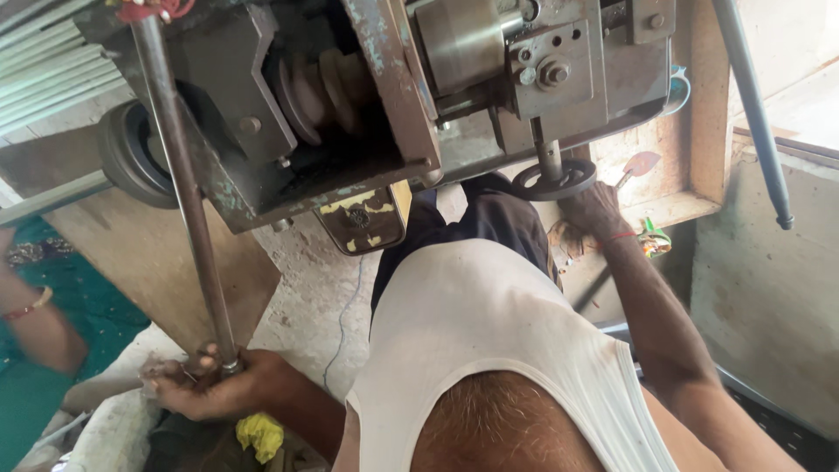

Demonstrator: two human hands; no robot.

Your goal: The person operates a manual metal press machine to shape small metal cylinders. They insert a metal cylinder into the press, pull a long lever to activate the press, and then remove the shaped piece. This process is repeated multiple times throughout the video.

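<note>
Near left, left hand gripping rod end; far right, right hand closed on handwheel under machine

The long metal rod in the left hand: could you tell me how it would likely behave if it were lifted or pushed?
The metal rod looks stiff: it runs straight from the machine down to the left hand. It is probably heavy for its width, since it looks like solid steel. Its round, smooth surface might slip in the grip or roll if laid flat.

rod: grey, rusty | machine frame: grey-green, chipped | rag: yellow | handwheel: dark grey
</note>
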